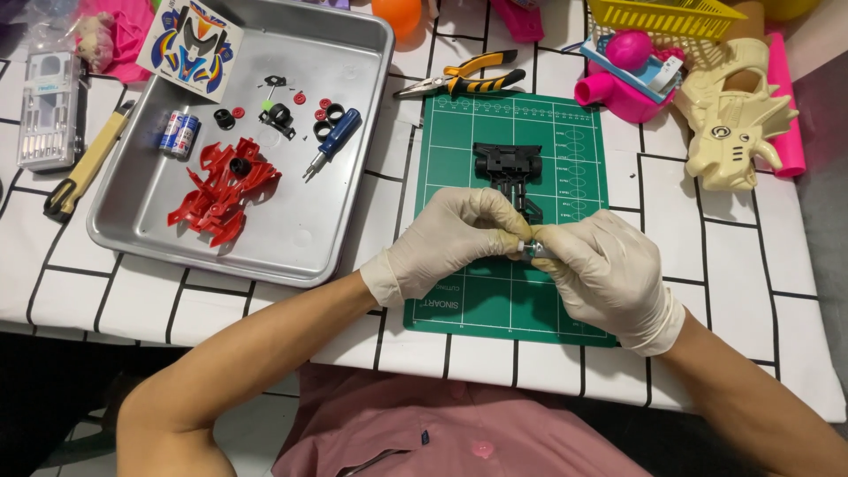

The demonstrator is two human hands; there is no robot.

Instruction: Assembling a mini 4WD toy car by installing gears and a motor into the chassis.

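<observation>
Both hands wear pale gloves and meet over a green cutting mat [459,300]. My left hand [446,240] and my right hand [601,269] pinch a small silver metal part [533,251] between their fingertips. Just beyond the fingers a black toy car chassis [507,166] lies on the mat. To the left, a metal tray [291,247] holds a red toy car body [221,190], a blue-handled screwdriver [332,141], a battery [180,134], black wheels and small red parts.
Yellow-handled pliers [461,83] lie beyond the mat. A sticker sheet [190,46] rests on the tray's far corner. A cream dinosaur toy [733,115], pink toys and a yellow basket [658,16] crowd the far right. A yellow-handled tool [88,163] and a clear bit case [49,110] lie left.
</observation>
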